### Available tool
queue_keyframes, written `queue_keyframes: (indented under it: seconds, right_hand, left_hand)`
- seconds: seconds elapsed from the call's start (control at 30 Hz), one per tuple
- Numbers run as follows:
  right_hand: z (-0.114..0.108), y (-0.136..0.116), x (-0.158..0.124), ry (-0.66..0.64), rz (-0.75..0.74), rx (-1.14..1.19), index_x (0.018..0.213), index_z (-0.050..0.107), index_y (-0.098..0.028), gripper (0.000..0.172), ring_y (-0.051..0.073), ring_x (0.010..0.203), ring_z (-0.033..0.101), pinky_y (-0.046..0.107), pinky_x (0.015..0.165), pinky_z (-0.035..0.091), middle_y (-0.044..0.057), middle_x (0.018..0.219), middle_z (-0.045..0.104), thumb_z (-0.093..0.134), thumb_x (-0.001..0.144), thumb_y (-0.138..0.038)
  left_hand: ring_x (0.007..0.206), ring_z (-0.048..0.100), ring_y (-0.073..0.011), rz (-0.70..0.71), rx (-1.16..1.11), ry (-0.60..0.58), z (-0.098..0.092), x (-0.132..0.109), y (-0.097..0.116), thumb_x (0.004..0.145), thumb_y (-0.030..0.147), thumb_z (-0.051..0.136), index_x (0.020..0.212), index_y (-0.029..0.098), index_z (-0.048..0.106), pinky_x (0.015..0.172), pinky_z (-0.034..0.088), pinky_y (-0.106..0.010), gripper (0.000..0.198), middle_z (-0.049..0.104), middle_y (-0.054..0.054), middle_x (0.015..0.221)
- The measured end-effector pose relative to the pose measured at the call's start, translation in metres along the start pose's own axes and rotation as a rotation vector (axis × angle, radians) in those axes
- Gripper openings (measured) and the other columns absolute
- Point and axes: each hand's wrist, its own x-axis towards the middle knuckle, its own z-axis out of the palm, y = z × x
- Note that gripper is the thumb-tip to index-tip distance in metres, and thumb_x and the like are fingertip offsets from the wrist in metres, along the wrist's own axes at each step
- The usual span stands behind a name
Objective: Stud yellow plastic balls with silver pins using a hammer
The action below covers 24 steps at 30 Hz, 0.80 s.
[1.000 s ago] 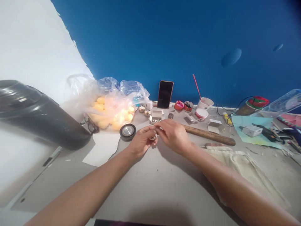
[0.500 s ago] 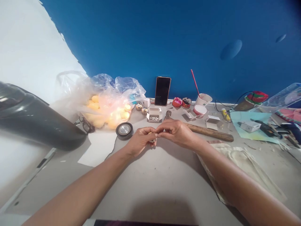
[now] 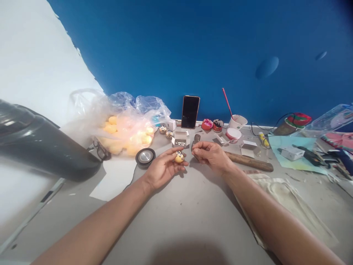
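Observation:
My left hand (image 3: pixel 162 167) holds a small yellow ball (image 3: pixel 179 157) with shiny studs on its top, pinched between thumb and fingers just above the grey table (image 3: pixel 176 213). My right hand (image 3: pixel 211 154) sits a little to the right of the ball, apart from it, with its fingers curled and pinched together; whatever they hold is too small to make out. A small open white box (image 3: pixel 180 140) with shiny studs inside lies just beyond both hands.
A plastic bag of yellow balls (image 3: pixel 124 127) lies at the back left beside a round black tin (image 3: pixel 145 156). A phone (image 3: pixel 190 112) leans on the blue wall. A wooden stick (image 3: pixel 248 161), cups, a cloth (image 3: pixel 284 195) and tools crowd the right. A dark curved object (image 3: pixel 41 143) lies left.
My hands were together around the ball; the right hand has drawn away to the right, and the left has turned so the yellow ball shows.

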Motion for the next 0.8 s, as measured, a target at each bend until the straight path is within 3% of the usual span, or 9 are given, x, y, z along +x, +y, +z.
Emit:
queue_keyframes:
  seconds: [0.17,0.33,0.53,0.8]
  right_hand:
    - [-0.0003,0.0025,0.0004,-0.046,0.059,0.083,0.084,0.073,-0.017,0.038,0.006,0.051,0.044,0.022,0.047,0.029,0.002,0.074,0.071,0.093,0.062,-0.04]
    - [0.0005,0.0035,-0.0007,-0.059,0.107,0.09,0.081,0.072,-0.016,0.038,0.006,0.051,0.044,0.022,0.048,0.027,0.001,0.073,0.071,0.095,0.061,-0.039]
    - [0.0005,0.0031,-0.0018,-0.083,0.155,0.13,0.079,0.07,-0.017,0.037,0.006,0.053,0.042,0.021,0.047,0.024,0.002,0.074,0.07,0.095,0.062,-0.038]
    - [0.0018,0.007,-0.0043,-0.141,0.173,0.121,0.079,0.072,-0.017,0.037,0.006,0.055,0.041,0.022,0.05,0.024,0.002,0.074,0.067,0.095,0.064,-0.043]
  left_hand:
    - [0.071,0.071,-0.0174,0.004,-0.02,0.031,0.0004,-0.0006,-0.0008,0.088,0.017,0.074,0.121,0.012,0.071,0.062,0.057,-0.026,0.033,0.072,-0.009,0.085]
    - [0.082,0.075,-0.0211,0.022,0.027,0.038,0.0013,-0.0008,-0.0016,0.077,0.01,0.083,0.118,0.014,0.069,0.07,0.058,-0.028,0.043,0.075,-0.01,0.092]
    - [0.072,0.071,-0.016,0.148,0.211,0.108,0.0031,-0.0022,-0.0037,0.071,0.019,0.09,0.106,0.016,0.068,0.067,0.054,-0.028,0.042,0.071,-0.004,0.09]
    - [0.08,0.07,-0.0169,0.232,0.348,0.121,0.001,0.0004,-0.0093,0.069,0.03,0.091,0.107,0.017,0.066,0.076,0.056,-0.032,0.048,0.072,-0.004,0.096]
